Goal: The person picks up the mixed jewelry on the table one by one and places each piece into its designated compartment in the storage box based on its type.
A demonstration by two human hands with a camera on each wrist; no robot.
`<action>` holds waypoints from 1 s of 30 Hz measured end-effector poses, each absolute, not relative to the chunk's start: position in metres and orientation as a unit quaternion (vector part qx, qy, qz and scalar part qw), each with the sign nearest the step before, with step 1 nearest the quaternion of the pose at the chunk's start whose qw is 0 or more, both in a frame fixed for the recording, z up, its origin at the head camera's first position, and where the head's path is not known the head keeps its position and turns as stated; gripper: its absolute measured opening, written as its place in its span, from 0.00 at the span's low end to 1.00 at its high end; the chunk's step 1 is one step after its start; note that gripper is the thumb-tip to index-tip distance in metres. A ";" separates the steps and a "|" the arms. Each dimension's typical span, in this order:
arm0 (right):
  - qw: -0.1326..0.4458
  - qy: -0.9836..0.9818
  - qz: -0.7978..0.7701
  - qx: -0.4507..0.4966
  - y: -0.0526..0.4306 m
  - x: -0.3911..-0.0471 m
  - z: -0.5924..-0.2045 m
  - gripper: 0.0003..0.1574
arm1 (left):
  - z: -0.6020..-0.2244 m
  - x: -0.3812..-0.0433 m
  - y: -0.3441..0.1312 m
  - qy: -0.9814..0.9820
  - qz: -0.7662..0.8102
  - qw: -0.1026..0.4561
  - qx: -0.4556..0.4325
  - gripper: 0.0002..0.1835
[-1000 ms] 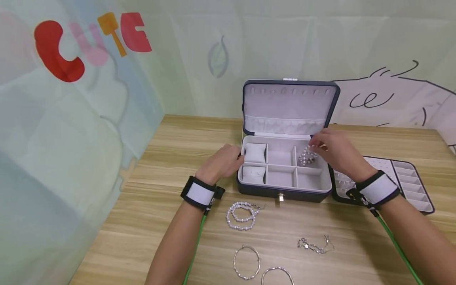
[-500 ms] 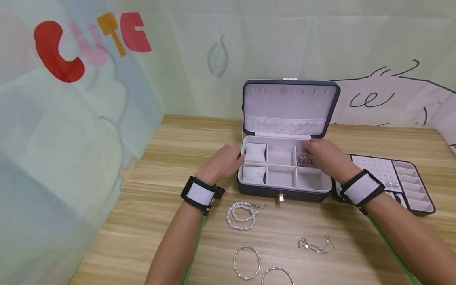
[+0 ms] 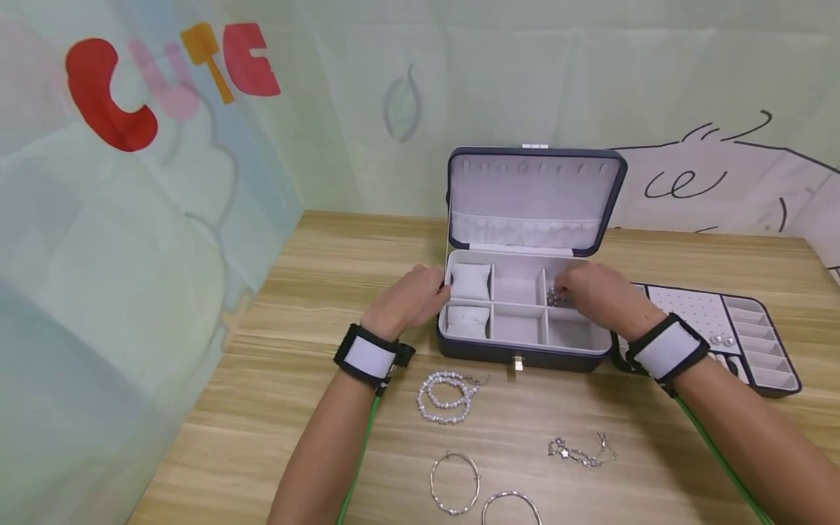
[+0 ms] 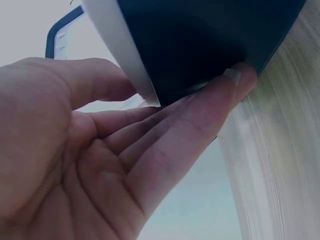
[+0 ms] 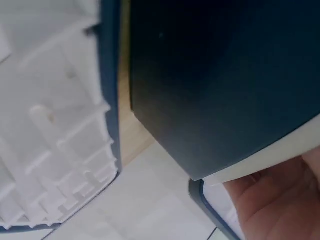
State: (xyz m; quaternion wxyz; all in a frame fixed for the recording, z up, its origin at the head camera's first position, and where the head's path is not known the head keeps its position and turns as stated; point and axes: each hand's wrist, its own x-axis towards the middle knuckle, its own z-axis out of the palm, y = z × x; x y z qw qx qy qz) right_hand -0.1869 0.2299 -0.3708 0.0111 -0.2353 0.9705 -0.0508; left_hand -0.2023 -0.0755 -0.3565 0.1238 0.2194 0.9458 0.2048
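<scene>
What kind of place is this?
Likely an indoor tabletop recording setup rather than a lived-in room: wood-grain table, creased printed backdrop right behind it, and wrist straps with green cables.

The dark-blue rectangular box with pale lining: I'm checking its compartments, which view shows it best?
The head view: the dark-blue box shows nearly whole there, lid open, compartments mostly visible from above. The left and right wrist views show only pieces of its outer wall, rim and lid.
</scene>
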 end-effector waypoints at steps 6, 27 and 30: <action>-0.003 0.970 -0.044 -0.239 0.227 -0.184 -0.371 0.08 | -0.358 -0.203 -0.076 0.945 0.207 0.122 0.221 0.18; -0.063 0.970 -0.048 -0.230 0.216 -0.172 -0.374 0.14 | -0.359 -0.203 -0.076 0.945 0.209 0.134 0.215 0.18; -0.109 0.965 -0.060 -0.231 0.209 -0.166 -0.367 0.13 | -0.358 -0.203 -0.076 0.945 0.206 0.132 0.217 0.19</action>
